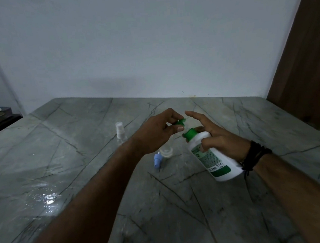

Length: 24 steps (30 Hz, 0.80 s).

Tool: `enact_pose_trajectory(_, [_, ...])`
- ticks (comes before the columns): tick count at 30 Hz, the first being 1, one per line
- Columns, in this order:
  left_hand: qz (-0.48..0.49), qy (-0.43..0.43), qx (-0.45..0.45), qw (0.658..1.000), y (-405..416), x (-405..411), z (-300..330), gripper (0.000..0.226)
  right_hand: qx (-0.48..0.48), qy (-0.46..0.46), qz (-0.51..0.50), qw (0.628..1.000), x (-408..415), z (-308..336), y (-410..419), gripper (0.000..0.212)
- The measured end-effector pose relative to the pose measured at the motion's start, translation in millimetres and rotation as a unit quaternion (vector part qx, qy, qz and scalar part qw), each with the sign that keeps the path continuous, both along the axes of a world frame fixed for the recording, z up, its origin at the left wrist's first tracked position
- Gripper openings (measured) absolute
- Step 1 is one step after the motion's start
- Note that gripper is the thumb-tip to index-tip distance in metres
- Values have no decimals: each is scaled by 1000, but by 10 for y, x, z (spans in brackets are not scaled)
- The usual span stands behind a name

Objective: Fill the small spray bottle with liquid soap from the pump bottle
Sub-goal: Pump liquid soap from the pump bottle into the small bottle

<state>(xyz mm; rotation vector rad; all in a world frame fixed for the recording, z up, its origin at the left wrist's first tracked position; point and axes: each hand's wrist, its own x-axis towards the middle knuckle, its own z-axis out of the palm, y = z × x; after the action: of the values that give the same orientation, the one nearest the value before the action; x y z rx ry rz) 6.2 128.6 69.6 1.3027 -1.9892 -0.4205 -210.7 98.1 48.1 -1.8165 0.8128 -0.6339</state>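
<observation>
Soap was the thing that mattered, and it sat inside the white pump bottle [212,153] with the green label. That bottle was the closest thing to the person. It was tipped over on a slant, with its bottom low and near and its green collar [190,134] pointing up and away.

On the near side of the bottle, the right hand [221,141] held its white body. The thumb and lower fingers curled round it, while the first finger stuck out straight past the top. Black bands [255,155] went round that wrist.

Just beyond the collar, the left hand [156,135] pinched the green pump head [180,122] between its fingers and thumb.

The bottle looked like stiff, smooth plastic. It was probably a bit heavy if full, and it could get slippery if soap ran down it. A good place to hold it seemed to be round the fat middle, not the thin pump.

To the left of the pump bottle, a little lower, stood the small clear bottle [166,151] with its mouth open. It looked light and easy to knock over, so it may want a hand round its sides. A blue spray top [157,161] lay just beside it on the grey stone table [82,167].

Farther off to the left stood another clear spray bottle [120,133] with a white top. Behind everything was a plain white wall [148,44].
</observation>
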Motion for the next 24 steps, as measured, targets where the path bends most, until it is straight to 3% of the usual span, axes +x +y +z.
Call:
enact_pose_trajectory(4, [-11,7,-1,1000,5,-8,47,23,19,3,12,1000,-31,1,12,94])
enact_pose_trajectory(15, [-26,-7,22,999,-48,35,81,23,-45,30,-31,998,79,21,143,93])
enact_pose_trajectory(24, [-12,-8,30,999,-110,42,92,24,-154,68,-51,984,137,-62,141,91])
